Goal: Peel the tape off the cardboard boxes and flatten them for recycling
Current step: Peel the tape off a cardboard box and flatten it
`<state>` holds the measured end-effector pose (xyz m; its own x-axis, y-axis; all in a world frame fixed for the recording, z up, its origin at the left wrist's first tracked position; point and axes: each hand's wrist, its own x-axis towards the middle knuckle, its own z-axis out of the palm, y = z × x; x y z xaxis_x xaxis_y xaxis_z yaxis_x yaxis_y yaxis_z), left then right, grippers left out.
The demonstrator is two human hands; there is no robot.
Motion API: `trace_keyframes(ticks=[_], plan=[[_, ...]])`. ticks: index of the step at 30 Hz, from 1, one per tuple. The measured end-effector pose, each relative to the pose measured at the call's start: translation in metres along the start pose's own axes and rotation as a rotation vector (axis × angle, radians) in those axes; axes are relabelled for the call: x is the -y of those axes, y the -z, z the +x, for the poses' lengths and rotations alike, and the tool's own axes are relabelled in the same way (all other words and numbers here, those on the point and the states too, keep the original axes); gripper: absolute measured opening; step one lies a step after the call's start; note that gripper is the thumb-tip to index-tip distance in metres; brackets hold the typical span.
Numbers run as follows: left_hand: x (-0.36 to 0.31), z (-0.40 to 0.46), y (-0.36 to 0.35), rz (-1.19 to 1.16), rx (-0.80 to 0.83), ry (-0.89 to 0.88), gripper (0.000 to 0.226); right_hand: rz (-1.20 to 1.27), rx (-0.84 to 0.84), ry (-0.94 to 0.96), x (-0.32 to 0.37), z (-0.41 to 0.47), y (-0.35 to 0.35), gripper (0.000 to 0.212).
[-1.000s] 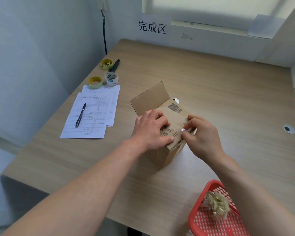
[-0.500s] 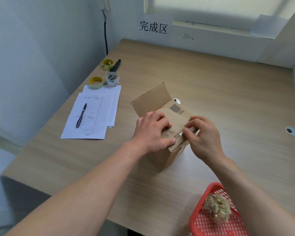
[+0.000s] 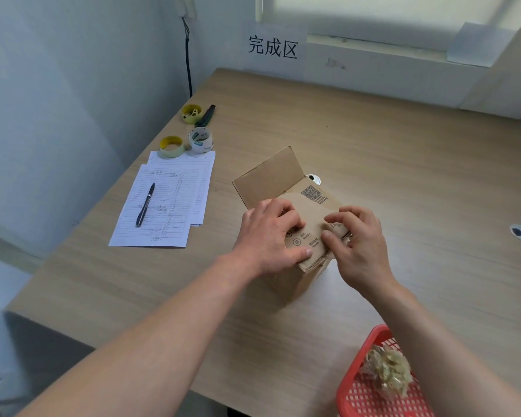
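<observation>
A small brown cardboard box [image 3: 310, 203] stands in the middle of the wooden table [image 3: 403, 164], one flap raised at its far left side. A printed flap with a QR code lies across its top. My left hand [image 3: 271, 236] grips the near left part of the box, fingers curled over the printed flap and thumb along the near edge. My right hand [image 3: 358, 245] is at the box's right near corner, thumb and fingertips pinching at the flap's edge. Whether tape is between those fingers is hidden.
Lined papers [image 3: 166, 206] with a pen [image 3: 145, 204] lie at the left. Behind them are two tape rolls [image 3: 171, 146] [image 3: 200, 140], a yellow roll core [image 3: 191, 114] and a dark cutter [image 3: 205, 115]. A red basket [image 3: 373, 395] holding crumpled tape [image 3: 387, 371] sits at the near right edge.
My right hand has shifted slightly left and down along the flap's right edge, its fingers closing in on the corner. The left hand keeps its hold; the box has barely moved.
</observation>
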<state>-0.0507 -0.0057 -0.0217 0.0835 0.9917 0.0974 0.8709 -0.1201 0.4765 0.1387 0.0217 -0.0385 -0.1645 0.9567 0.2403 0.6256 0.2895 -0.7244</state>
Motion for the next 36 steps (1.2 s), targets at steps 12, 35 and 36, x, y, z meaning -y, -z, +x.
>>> trace_keyframes(ticks=[12,35,36], plan=[[0.002,0.001,-0.003,-0.007,-0.009,-0.003,0.05,-0.055,-0.041,-0.016,0.006,0.001,0.0,0.024],[-0.001,-0.001,-0.002,-0.019,0.009,0.017,0.059,-0.269,-0.048,-0.175,0.019,-0.007,0.007,0.032],[0.0,0.0,-0.002,-0.019,0.01,0.017,0.059,-0.27,-0.037,-0.179,0.02,-0.006,0.005,0.029]])
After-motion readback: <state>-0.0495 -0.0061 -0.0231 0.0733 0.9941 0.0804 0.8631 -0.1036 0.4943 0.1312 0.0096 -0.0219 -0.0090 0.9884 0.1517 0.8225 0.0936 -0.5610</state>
